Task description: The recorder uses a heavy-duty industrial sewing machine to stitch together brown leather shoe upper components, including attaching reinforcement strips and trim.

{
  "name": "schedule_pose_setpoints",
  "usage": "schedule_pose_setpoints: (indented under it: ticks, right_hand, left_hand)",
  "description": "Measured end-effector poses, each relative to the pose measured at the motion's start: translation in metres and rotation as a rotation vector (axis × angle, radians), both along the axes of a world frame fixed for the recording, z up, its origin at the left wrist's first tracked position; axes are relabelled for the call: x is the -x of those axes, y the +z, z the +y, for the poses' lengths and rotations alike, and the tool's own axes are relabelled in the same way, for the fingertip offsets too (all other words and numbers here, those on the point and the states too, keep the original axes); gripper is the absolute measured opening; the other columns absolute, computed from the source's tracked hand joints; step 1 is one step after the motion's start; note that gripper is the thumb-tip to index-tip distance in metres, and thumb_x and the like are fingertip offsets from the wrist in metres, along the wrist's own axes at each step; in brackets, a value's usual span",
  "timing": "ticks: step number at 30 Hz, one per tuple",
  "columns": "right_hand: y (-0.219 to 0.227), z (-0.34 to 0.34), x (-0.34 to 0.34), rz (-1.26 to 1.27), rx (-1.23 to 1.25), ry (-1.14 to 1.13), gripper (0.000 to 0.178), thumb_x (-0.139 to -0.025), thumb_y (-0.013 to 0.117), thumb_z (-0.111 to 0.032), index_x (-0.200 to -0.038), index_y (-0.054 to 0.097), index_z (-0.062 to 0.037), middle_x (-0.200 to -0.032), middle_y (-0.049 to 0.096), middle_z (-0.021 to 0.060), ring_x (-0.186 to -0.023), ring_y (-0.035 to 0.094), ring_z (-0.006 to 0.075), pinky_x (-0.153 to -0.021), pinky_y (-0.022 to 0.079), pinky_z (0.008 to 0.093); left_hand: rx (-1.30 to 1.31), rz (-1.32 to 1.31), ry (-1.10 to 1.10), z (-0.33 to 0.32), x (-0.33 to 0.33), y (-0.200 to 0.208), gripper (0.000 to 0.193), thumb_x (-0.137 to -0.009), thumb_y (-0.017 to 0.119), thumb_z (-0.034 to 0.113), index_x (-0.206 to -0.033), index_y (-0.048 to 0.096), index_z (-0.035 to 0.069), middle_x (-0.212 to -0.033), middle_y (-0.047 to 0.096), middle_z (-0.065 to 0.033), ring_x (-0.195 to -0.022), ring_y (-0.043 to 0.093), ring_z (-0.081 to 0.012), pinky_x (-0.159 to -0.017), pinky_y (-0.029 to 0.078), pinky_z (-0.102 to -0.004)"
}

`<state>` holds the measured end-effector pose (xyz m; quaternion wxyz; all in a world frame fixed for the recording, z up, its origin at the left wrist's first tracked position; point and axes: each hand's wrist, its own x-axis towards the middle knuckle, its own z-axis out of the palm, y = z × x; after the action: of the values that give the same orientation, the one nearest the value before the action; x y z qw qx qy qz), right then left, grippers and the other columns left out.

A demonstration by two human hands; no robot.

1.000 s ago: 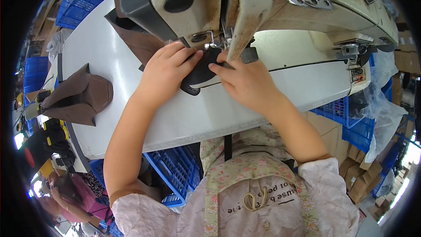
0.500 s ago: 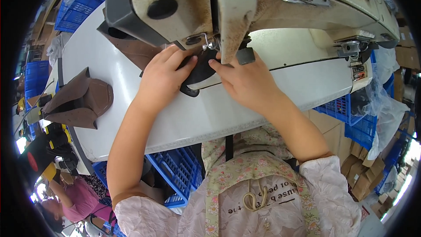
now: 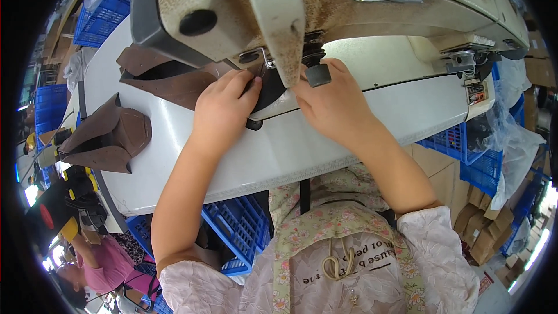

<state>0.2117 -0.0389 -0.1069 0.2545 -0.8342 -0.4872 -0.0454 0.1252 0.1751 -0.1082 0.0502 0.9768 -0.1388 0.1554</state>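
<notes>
A brown shoe upper [image 3: 168,84] with a black inner side lies beneath the head of a sewing machine [image 3: 256,17]. My left hand [image 3: 224,110] is closed on its right part, thumb and fingertips pressed together close to the needle area. A black part [image 3: 273,90], perhaps its lining, shows between my hands. On its right side, my right hand [image 3: 334,102] is closed, fingers curled toward the work; the fingertips are hidden behind the machine's front and dark knob [image 3: 318,75]. A second brown shoe upper [image 3: 107,134] rests on the white table [image 3: 186,168] at the left.
The machine's arm [image 3: 401,11] spans the far side. Blue crates [image 3: 235,232] stand below the table's front edge, with others [image 3: 479,168] at the right under clear plastic. Cardboard boxes [image 3: 482,227] lie low right. A person in pink [image 3: 113,261] sits at lower left.
The shoe upper's left part has swung out to the left and shows more. My left hand has shifted slightly right. My right thumb tip has slipped from sight behind the machine's front.
</notes>
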Motion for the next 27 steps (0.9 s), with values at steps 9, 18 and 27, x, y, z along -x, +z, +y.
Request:
schedule_pose_setpoints:
  ticks: [9, 18, 27]
  right_hand:
    - [-0.001, -0.001, -0.009, -0.039, -0.027, -0.025, 0.018, -0.078, 0.067, -0.01, -0.093, 0.072, -0.0029, -0.115, 0.067, 0.0074, -0.116, 0.057, 0.0236, -0.098, 0.044, 0.0417]
    - [-0.003, 0.005, -0.007, -0.093, -0.114, -0.041, 0.025, -0.077, 0.07, -0.008, -0.102, 0.068, -0.0062, -0.105, 0.066, 0.0151, -0.095, 0.062, 0.0352, -0.084, 0.051, 0.0473]
    - [-0.012, 0.027, 0.039, 0.03, -0.151, 0.06, 0.018, -0.081, 0.062, -0.009, -0.097, 0.069, -0.0026, -0.106, 0.065, 0.0102, -0.101, 0.06, 0.0271, -0.095, 0.049, 0.0402]
  left_hand:
    - [-0.098, -0.09, 0.038, -0.017, -0.006, 0.003, 0.017, -0.084, 0.068, 0.008, -0.099, 0.07, 0.001, -0.104, 0.067, -0.0091, -0.094, 0.066, -0.0239, -0.069, 0.056, -0.0344]
    - [-0.009, 0.148, 0.103, -0.017, -0.005, 0.018, 0.032, -0.078, 0.062, 0.006, -0.109, 0.067, 0.002, -0.112, 0.068, -0.0093, -0.1, 0.067, -0.0265, -0.077, 0.057, -0.0371]
    - [0.015, 0.373, -0.065, 0.004, -0.01, 0.047, 0.048, -0.072, 0.064, -0.005, -0.119, 0.066, 0.002, -0.127, 0.066, -0.0117, -0.114, 0.063, -0.0315, -0.091, 0.053, -0.0413]
